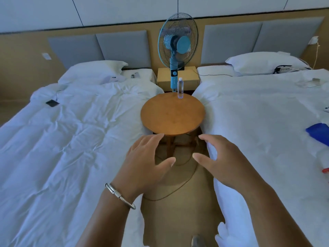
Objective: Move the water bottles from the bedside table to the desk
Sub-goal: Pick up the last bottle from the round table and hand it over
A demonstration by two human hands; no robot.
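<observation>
Bottle [180, 87] upright at far edge of round table [170, 118], left hand [147, 163] and right hand [222, 163] near, both released, holding nothing, fan [178, 41] beyond

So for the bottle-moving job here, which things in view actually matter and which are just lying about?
Belongs to the job:
- water bottle, upright at the round table's far edge
- left hand and right hand, both open, holding nothing

Lying about:
- standing fan
- pillows
- blue item on the right bed
</observation>
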